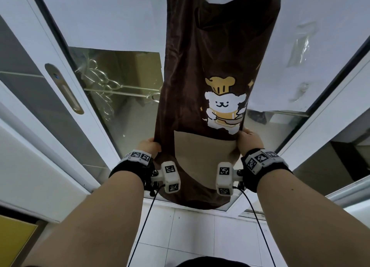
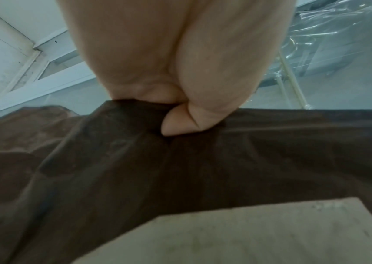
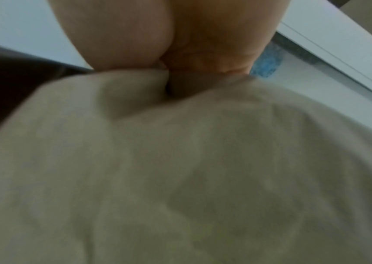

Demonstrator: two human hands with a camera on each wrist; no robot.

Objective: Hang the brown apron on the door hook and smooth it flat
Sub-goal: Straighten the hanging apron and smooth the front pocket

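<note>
You've got the brown apron (image 1: 200, 70) hanging down the glass door (image 1: 128, 90) already; its top runs out of the head view, so I can't see the hook itself. Your left hand (image 1: 150, 145) has a closed grip pinching the left side edge, thumb pressed on the brown cloth in the left wrist view. Your right hand (image 1: 249, 139) is clamped on the right edge by the tan pocket (image 1: 202, 150), with cloth bunched in its grip in the right wrist view.

For the smoothing, I'd say:
- pull both edges outward evenly, so the middle goes flat
- keep the downward tug gentle, or you could drag the neck loop off whatever holds it
- the right side looks folded in, since the cartoon dog print (image 1: 222, 104) is cut off at that edge, so open that side more
- slide your hands down the edges toward the hem rather than letting go at once

Count:
- one apron
- one pocket
- one dog print
- two hands on it
- one recessed door handle (image 1: 64, 88) on the left frame
</note>
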